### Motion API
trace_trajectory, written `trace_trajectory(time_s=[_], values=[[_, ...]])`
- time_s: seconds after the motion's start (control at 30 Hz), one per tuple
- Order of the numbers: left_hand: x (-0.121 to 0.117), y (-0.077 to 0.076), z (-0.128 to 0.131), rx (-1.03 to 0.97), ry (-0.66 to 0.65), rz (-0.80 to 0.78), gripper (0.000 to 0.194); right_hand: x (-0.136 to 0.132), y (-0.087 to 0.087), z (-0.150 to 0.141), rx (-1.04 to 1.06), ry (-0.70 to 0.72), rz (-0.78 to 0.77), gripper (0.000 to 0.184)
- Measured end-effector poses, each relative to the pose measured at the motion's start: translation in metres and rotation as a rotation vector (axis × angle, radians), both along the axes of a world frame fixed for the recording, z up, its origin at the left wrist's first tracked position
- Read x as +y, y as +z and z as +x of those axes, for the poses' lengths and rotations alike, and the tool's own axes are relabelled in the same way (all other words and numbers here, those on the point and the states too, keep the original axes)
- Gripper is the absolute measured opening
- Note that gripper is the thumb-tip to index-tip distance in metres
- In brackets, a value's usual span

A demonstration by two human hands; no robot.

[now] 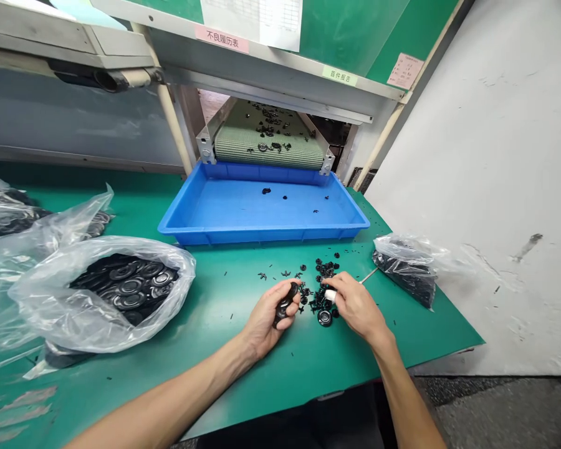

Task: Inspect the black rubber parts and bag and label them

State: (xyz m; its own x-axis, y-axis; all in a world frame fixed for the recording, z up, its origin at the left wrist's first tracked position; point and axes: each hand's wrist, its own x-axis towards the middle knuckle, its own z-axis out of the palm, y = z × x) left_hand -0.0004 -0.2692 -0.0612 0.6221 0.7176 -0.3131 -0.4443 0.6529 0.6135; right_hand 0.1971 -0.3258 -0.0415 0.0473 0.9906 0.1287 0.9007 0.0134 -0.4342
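My left hand point(272, 317) is wrapped round a short stack of round black plastic parts point(285, 305), just left of a loose pile. My right hand point(355, 305) reaches into the pile of small black plastic parts point(318, 300) from the right. Its index finger and thumb are a little apart at the pile, and a white covering point(330, 295) sits on one digit. The other fingers are partly hidden. A larger black ring-shaped part point(324, 318) lies at the pile's near edge. Small pronged black pieces point(262, 275) lie beyond my left hand.
A blue tray point(262, 236) with a few black bits stands below a green conveyor belt point(268, 154) carrying more parts. At left, an open plastic bag point(98, 330) holds round black parts. Another bag point(409, 265) lies at right on the green table point(206, 386), near a white wall point(495, 187).
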Motion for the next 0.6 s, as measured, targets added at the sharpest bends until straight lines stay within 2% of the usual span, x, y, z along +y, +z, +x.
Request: trace_trajectory(time_s=[0.1,0.27,0.33,0.47,0.6], values=[[0.000,0.001,0.000,-0.060,0.032,-0.025,0.016,0.002,0.001,-0.005,-0.037,0.040,-0.065,0.041],[-0.001,0.000,0.001,-0.022,0.020,0.003,0.018,-0.002,0.001,-0.006,0.001,0.081,-0.015,0.044],[-0.001,0.000,0.001,0.004,-0.001,0.012,0.013,-0.007,0.000,-0.005,0.018,0.046,0.015,0.041],[0.000,-0.001,0.000,-0.015,-0.049,0.013,0.022,-0.013,-0.004,-0.005,-0.060,-0.089,-0.016,0.032],[-0.001,0.000,0.000,-0.018,-0.078,0.032,0.022,-0.012,-0.007,-0.004,-0.077,-0.093,-0.051,0.030]])
